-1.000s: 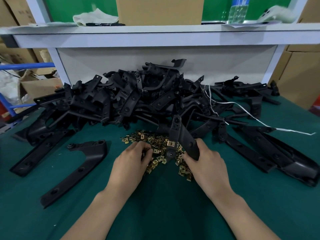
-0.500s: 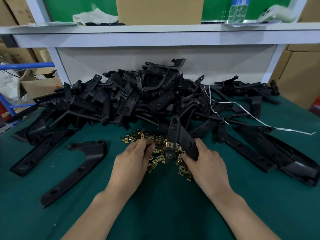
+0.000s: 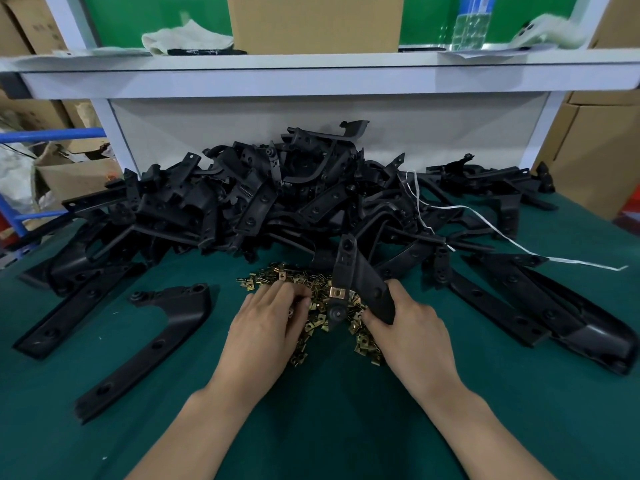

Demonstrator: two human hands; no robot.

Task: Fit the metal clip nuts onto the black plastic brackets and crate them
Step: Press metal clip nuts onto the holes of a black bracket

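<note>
Your right hand [image 3: 412, 327] grips a black plastic bracket [image 3: 363, 284] above the near heap of brass clip nuts [image 3: 313, 301]. Your left hand [image 3: 263, 323] curls into it, pinch unclear. Tangled black brackets [image 3: 277, 202] crowd the far side.

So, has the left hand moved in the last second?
Yes: left hand crept slightly right across the clips, away from the loose bracket.

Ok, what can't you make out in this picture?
All head view:
- Left hand: fingertips motion-blurred over the clip nuts; a pinch can't be confirmed.
- Held bracket: part hidden under the right hand.
- Bracket pile: lower parts buried.
- Bottle on the shelf: cut by the top edge.
</note>
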